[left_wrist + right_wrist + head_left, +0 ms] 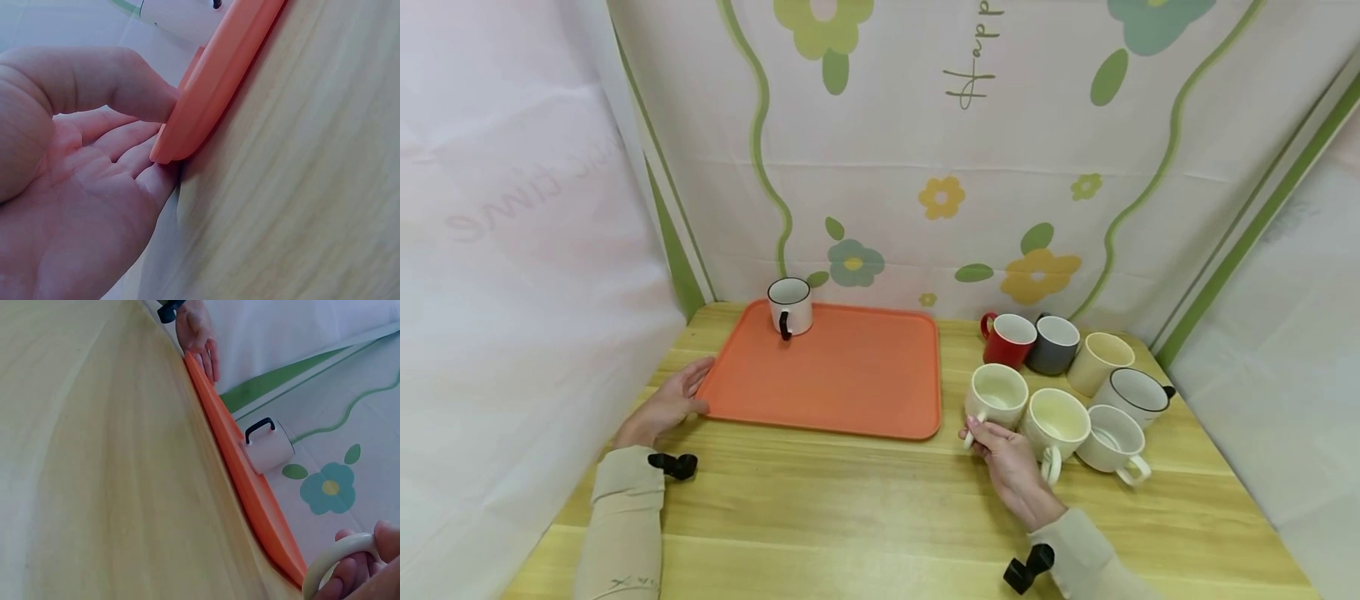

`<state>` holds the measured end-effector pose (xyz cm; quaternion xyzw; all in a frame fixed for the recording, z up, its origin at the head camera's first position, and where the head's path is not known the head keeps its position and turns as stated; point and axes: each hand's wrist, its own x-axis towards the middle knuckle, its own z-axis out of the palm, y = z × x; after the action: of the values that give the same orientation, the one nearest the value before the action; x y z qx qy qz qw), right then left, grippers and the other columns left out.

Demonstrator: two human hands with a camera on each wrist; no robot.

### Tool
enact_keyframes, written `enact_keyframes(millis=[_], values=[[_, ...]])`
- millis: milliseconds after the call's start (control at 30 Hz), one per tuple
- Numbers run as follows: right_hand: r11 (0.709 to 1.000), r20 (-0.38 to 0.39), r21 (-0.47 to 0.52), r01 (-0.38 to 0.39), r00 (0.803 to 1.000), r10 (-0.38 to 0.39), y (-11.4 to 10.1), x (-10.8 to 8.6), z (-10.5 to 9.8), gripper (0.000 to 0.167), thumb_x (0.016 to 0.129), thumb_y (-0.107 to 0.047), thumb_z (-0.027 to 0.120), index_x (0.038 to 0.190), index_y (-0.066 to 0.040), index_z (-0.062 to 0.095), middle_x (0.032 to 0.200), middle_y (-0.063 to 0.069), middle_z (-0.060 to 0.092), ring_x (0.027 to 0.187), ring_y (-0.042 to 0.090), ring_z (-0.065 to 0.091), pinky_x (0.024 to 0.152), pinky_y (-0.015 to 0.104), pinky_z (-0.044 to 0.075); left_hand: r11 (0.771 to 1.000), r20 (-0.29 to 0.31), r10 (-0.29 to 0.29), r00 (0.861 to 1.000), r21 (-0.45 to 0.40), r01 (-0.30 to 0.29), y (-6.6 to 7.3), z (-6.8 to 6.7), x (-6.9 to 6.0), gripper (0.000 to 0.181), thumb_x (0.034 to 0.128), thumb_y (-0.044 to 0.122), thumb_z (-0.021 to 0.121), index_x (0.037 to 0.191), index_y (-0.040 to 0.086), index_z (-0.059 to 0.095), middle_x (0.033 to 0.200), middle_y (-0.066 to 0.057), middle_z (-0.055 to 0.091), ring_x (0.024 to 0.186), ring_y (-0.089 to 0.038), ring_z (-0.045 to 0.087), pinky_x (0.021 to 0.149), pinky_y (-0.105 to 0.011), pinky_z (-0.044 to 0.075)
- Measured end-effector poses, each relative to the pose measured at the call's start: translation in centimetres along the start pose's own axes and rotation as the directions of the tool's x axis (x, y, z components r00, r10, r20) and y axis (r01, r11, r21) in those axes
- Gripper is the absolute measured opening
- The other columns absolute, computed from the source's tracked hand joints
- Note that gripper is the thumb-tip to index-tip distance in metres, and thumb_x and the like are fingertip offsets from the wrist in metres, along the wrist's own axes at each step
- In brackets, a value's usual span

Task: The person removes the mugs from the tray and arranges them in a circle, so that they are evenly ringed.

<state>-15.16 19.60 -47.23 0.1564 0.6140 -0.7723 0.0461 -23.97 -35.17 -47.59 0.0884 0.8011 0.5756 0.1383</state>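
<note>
An orange tray point(835, 379) lies on the table, a white mug point(799, 317) with black rim and handle standing in its back left corner. My left hand point(668, 405) holds the tray's left edge; in the left wrist view the thumb presses the rim point(206, 94) while the fingers reach behind and under it. Right of the tray, my right hand point(1017, 471) pinches the handle of a cream mug point(992, 410). That handle point(334, 553) shows between thumb and fingers in the right wrist view, which leaves out the mug's body.
Beside the held mug stand another cream mug point(1052, 425), a whitish mug point(1105, 446), and a white black-rimmed mug point(1127, 400). Behind are red point(1003, 354), grey point(1052, 357) and pale yellow point(1090, 373) mugs. Flowered cloth point(880, 167) hangs behind the wooden table point(820, 508).
</note>
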Motion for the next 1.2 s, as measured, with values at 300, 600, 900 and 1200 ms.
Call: enact_keyframes(millis=[300, 600, 900, 1200], values=[[0.999, -0.021, 0.029, 0.021, 1.000, -0.021, 0.9, 0.2, 0.1, 0.029, 0.104, -0.017, 0.066, 0.079, -0.025, 0.080, 0.078, -0.011, 0.076, 0.080, 0.003, 0.064, 0.081, 0.020, 0.049, 1.000, 0.001, -0.003, 1.000, 0.003, 0.003, -0.3, 0.0, 0.2, 0.102, 0.0876, -0.016, 0.061, 0.169, -0.002, 0.001, 0.177, -0.025, -0.002, 0.161, -0.052, 0.000, 0.094, -0.001, 0.040], [0.999, -0.014, -0.052, 0.000, 1.000, 0.000, 0.1, 0.0, -0.5, 0.027, 0.104, -0.023, 0.068, 0.118, -0.003, 0.077, 0.093, -0.007, 0.078, 0.088, 0.003, 0.067, 0.085, 0.021, 0.056, 1.000, 0.001, -0.021, 1.000, 0.017, 0.021, -0.4, 0.1, 0.4, 0.103, 0.0889, -0.013, 0.063, 0.170, 0.001, 0.001, 0.178, -0.023, -0.001, 0.162, -0.051, 0.003, 0.093, -0.002, 0.040], [0.926, 0.011, -0.369, 0.079, 0.997, -0.081, -2.1, -2.3, -2.1, 0.042, 0.101, -0.028, 0.073, 0.130, 0.002, 0.071, 0.105, 0.000, 0.080, 0.094, 0.006, 0.074, 0.089, 0.025, 0.060, 1.000, 0.004, -0.021, 1.000, 0.018, 0.021, -0.1, 0.1, 0.4, 0.102, 0.0896, -0.013, 0.062, 0.169, 0.001, 0.000, 0.177, -0.025, -0.001, 0.161, -0.051, 0.002, 0.093, -0.002, 0.041], [0.761, 0.314, -0.489, 0.425, 0.900, -0.301, -4.8, -2.6, 2.6, 0.041, 0.094, -0.024, 0.081, 0.129, -0.005, 0.074, 0.118, 0.015, 0.078, 0.103, 0.011, 0.075, 0.090, 0.019, 0.058, 1.000, 0.003, -0.011, 1.000, 0.010, 0.011, -0.4, 0.0, 0.3, 0.102, 0.0888, -0.015, 0.061, 0.169, 0.000, 0.000, 0.177, -0.026, -0.001, 0.161, -0.052, 0.001, 0.094, -0.002, 0.041]])
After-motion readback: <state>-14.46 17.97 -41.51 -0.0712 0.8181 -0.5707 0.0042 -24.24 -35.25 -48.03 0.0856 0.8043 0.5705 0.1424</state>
